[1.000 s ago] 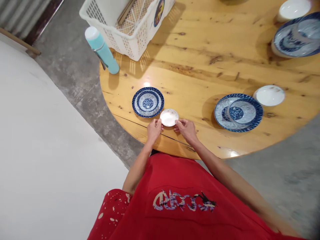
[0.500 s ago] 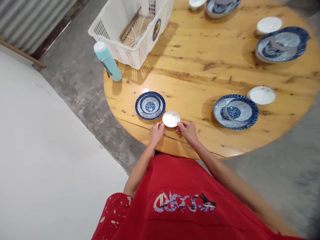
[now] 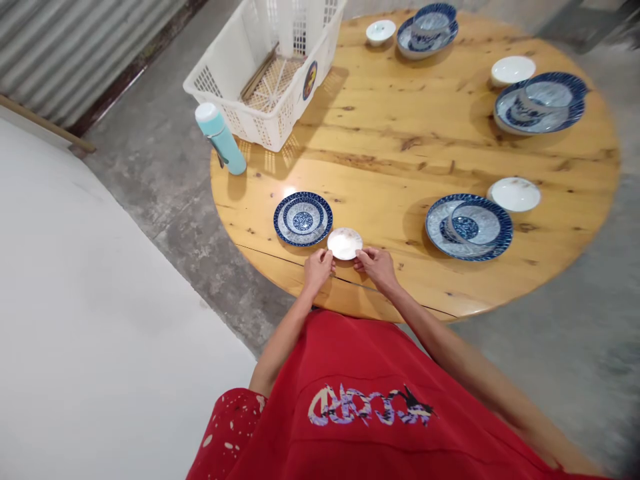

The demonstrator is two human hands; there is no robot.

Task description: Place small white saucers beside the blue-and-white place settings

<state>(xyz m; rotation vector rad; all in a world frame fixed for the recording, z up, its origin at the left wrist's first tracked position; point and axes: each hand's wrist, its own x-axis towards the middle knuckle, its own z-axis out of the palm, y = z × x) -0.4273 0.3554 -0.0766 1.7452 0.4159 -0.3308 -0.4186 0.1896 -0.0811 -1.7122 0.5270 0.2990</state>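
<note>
Seen from above at a round wooden tabletop (image 3: pixel 400 133): to the left, at about ten o'clock from the hands, a blue-patterned saucer (image 3: pixel 303 219); just beside it, near the table's near edge, a small white dish (image 3: pixel 345 243), round, so no long axis. Left hand (image 3: pixel 319 269) at the dish's seven o'clock, right hand (image 3: pixel 377 267) at its four o'clock, each grip pinching the rim with fingertips, both equally close. Farther right, at three o'clock, a blue plate with bowl (image 3: pixel 469 227) and another white dish (image 3: pixel 515 194).
</note>
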